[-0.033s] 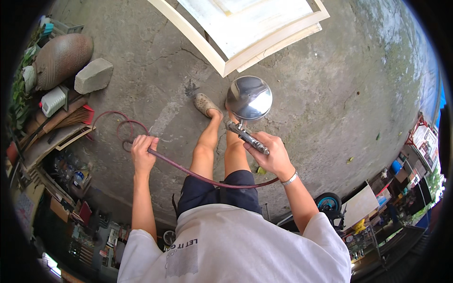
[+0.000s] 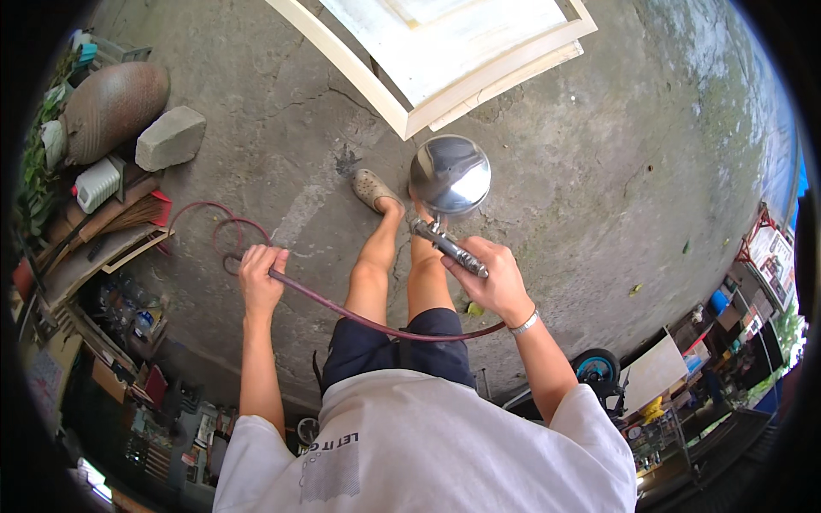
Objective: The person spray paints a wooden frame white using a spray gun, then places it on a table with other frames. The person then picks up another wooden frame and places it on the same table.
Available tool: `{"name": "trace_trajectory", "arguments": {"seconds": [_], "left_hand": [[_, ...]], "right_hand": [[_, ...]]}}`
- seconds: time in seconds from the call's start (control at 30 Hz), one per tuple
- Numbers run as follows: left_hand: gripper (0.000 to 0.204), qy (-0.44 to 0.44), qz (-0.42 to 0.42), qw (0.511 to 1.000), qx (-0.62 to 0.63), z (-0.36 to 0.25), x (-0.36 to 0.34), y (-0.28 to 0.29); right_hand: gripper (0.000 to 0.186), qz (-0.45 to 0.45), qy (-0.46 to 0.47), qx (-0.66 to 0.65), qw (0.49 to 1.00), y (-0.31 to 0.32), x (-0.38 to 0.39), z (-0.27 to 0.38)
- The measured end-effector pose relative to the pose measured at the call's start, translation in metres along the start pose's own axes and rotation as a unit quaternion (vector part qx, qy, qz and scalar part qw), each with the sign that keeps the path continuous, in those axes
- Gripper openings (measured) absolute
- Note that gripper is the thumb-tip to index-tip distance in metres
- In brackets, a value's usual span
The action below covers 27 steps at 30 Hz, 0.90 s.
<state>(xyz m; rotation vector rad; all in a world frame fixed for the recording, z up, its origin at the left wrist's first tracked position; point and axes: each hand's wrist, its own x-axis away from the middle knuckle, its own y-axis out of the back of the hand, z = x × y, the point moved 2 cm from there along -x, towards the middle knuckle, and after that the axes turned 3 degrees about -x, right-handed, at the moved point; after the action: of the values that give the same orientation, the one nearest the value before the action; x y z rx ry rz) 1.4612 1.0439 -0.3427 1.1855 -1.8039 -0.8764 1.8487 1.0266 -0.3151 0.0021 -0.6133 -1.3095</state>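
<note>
- A metal spray gun [image 2: 466,259] is gripped in the right hand [image 2: 494,278], fingers wrapped about the handle; whether the trigger is pressed cannot be told.
- A round, shiny metal cup [image 2: 451,174] is carried at the gun's front end, above the lower legs in view; the concrete floor [image 2: 616,197] is seen behind.
- A dark red hose [image 2: 359,318] is held in the left hand [image 2: 262,274], closed around it in a fist.
- Between the hands the hose is bowed across the dark shorts [image 2: 440,342] – its far end is hidden behind the right wrist.
- Beyond the left hand, thinner loops of hose are laid on the floor.
- A pale framed panel [image 2: 479,51] is placed ahead of the cup, well apart from both hands; its top is cut off by the view.
- At left, a grey stone block [image 2: 170,138] is set beside a large brown jar [image 2: 117,109]; a white jug [image 2: 98,185] and a broom [image 2: 141,219] are seen nearer.
- A wristband [image 2: 525,322] is worn on the right wrist.
</note>
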Motion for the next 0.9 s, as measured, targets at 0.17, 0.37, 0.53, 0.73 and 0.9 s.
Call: {"name": "trace_trajectory", "arguments": {"seconds": [0.17, 0.37, 0.53, 0.73, 0.9], "left_hand": [[0.018, -0.002, -0.011, 1.000, -0.001, -0.006, -0.019, -0.007], [0.019, -0.009, -0.023, 1.000, 0.004, -0.021, -0.039, -0.014], [0.019, -0.014, -0.028, 1.000, 0.002, -0.041, -0.055, -0.020], [0.018, -0.005, -0.031, 0.999, 0.011, -0.070, -0.077, -0.031], [0.018, 0.010, -0.040, 0.999, 0.015, -0.097, -0.093, -0.042]], "right_hand": [[0.021, -0.105, -0.041, 0.047, 0.993, 0.029, -0.033, -0.024], [0.026, -0.221, -0.073, 0.063, 0.970, 0.085, -0.059, -0.067], [0.027, -0.293, -0.056, 0.068, 0.952, 0.139, -0.086, -0.095], [0.033, -0.352, -0.099, 0.076, 0.928, 0.205, -0.120, -0.125], [0.039, -0.394, -0.125, 0.073, 0.908, 0.262, -0.151, -0.157]]}}
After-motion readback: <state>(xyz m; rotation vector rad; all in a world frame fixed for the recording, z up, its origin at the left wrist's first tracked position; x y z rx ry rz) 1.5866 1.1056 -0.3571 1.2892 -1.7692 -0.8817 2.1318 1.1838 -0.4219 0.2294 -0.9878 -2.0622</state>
